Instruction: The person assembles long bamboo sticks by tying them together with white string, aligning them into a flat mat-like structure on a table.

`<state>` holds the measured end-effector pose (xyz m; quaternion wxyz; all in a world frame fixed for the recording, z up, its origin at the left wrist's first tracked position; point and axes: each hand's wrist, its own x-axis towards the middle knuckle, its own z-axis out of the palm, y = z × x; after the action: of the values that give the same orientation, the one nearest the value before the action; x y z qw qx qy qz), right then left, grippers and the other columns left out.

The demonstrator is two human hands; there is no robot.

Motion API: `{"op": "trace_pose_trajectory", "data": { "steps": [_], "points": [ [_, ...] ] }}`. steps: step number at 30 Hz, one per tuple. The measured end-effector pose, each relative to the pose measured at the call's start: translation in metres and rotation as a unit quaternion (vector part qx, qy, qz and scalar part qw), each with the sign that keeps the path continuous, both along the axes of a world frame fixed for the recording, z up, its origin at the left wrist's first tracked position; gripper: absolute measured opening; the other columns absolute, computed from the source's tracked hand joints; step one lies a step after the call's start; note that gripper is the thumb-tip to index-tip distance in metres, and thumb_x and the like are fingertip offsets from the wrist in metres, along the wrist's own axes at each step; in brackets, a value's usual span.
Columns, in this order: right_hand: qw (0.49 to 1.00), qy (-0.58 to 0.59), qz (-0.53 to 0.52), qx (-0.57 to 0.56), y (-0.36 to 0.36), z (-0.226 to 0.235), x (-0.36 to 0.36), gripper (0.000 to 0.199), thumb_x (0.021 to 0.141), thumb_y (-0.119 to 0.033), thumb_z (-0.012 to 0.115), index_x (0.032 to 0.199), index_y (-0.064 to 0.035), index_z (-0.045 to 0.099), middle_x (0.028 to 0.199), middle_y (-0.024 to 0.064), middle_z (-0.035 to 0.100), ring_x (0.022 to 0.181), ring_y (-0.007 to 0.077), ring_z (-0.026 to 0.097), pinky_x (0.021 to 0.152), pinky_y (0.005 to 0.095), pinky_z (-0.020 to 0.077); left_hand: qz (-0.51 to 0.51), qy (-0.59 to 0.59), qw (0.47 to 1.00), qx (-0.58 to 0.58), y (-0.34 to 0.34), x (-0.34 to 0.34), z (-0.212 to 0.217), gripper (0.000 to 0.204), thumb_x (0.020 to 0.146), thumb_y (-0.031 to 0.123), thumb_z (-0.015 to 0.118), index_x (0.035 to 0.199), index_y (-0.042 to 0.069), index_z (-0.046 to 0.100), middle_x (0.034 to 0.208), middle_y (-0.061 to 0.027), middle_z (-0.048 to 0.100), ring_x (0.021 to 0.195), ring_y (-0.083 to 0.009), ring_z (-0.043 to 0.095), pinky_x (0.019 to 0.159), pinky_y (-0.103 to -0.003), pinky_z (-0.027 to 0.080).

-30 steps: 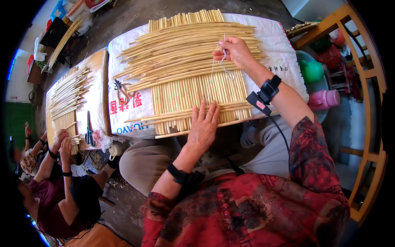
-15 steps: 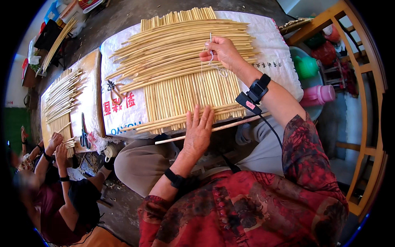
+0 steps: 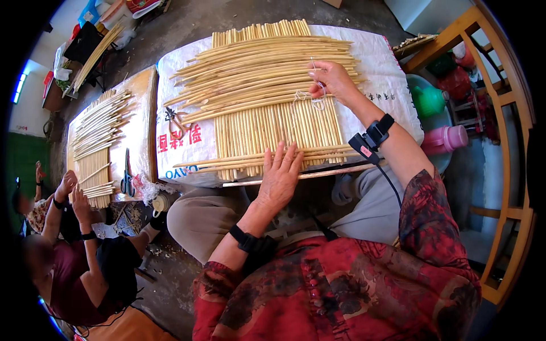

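Note:
A mat of pale, straw-coloured stalks (image 3: 273, 133) lies in front of me, its stalks side by side and pointing away from me. My left hand (image 3: 278, 179) rests flat, fingers spread, on a few crosswise stalks (image 3: 227, 162) along its near edge. Above the mat's right side, my right hand (image 3: 334, 82) pinches a thin needle (image 3: 313, 63). White thread (image 3: 301, 95) hangs in loose loops below those fingers. A thick layer of longer stalks (image 3: 250, 74) lies crosswise over the mat's far part.
Cutters with curved handles (image 3: 181, 126) lie left of the mat on white printed sacking (image 3: 196, 59). One loose stalk (image 3: 244, 183) runs along the table's near edge. At left, a co-worker (image 3: 68, 258) sits by another stalk mat and scissors (image 3: 126, 176). A wooden frame (image 3: 503, 148) stands right.
The whole view has shifted, so the table appears farther right. My right hand has moved slightly right with the needle and thread. My left hand stays on the near stalks.

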<state>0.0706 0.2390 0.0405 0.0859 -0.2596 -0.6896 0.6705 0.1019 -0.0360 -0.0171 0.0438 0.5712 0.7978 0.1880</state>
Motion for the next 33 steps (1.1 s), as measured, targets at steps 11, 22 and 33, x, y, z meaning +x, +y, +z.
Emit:
{"op": "trace_pose_trajectory", "data": {
  "steps": [11, 22, 33],
  "points": [
    [0.983, -0.03, 0.134, 0.122, 0.019, 0.069, 0.02, 0.029, 0.087, -0.014, 0.062, 0.11, 0.0009, 0.053, 0.076, 0.0053, 0.06, 0.06, 0.0119, 0.063, 0.051, 0.0214, 0.0514, -0.094, 0.02, 0.994, -0.054, -0.023, -0.029, 0.063, 0.033, 0.078, 0.013, 0.062, 0.11, 0.006, 0.056, 0.129, -0.013, 0.046, 0.124, -0.0312, 0.04, 0.102, -0.049, 0.03],
    [0.894, 0.107, 0.094, 0.424, -0.013, 0.088, 0.057, 0.021, 0.084, -0.016, 0.063, 0.1, -0.0027, 0.062, 0.082, 0.0017, 0.062, 0.071, 0.0097, 0.056, 0.065, 0.0221, 0.0452, -0.175, -0.169, 0.941, -0.237, -0.034, 0.007, -0.023, 0.017, 0.079, 0.019, 0.063, 0.09, 0.006, 0.06, 0.089, -0.0154, 0.06, 0.082, -0.034, 0.061, 0.068, -0.043, 0.049],
    [0.955, 0.057, 0.056, 0.285, -0.032, 0.067, 0.106, 0.02, 0.084, -0.013, 0.062, 0.097, 0.0011, 0.061, 0.087, 0.0114, 0.065, 0.077, 0.0183, 0.06, 0.072, 0.0286, 0.0476, -0.024, -0.009, 0.965, -0.26, -0.018, 0.025, -0.192, 0.045, 0.079, 0.016, 0.055, 0.122, 0.005, 0.052, 0.125, -0.0187, 0.052, 0.122, -0.036, 0.043, 0.105, -0.053, 0.027]
  ]
}}
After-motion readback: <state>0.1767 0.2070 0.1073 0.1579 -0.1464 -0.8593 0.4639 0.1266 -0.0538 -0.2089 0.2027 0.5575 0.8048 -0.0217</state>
